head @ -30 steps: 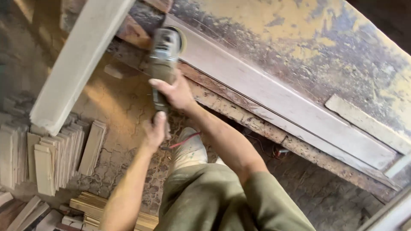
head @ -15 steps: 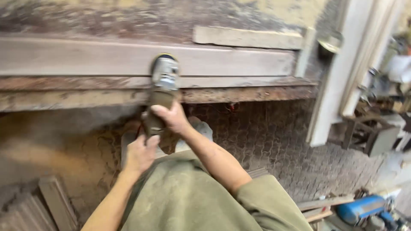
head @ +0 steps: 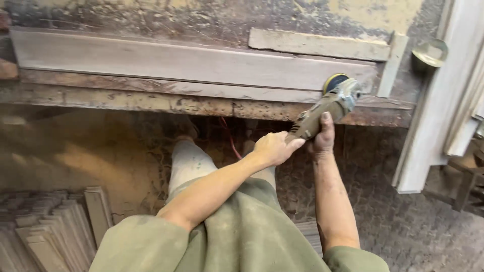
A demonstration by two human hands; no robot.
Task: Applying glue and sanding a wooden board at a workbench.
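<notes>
I hold a dusty angle grinder (head: 330, 103) with both hands at the right end of a long wooden board (head: 176, 63) lying on a worn workbench (head: 151, 103). My left hand (head: 275, 147) grips the rear of the tool's body. My right hand (head: 322, 136) wraps the body just behind the head. The grinder's round sanding disc (head: 335, 80) is tilted against the board's near edge. A red cord (head: 229, 138) hangs below the bench.
A shorter plank (head: 317, 44) lies behind the board, with a small upright piece (head: 393, 63) at its right end. Tall pale boards (head: 443, 100) lean at the right. Stacked wood strips (head: 50, 226) sit on the floor at lower left. A round metal object (head: 428, 53) rests near the bench's right end.
The grinder and both hands have travelled right along the board, from its left part to its right end. My view has swung to follow it.
</notes>
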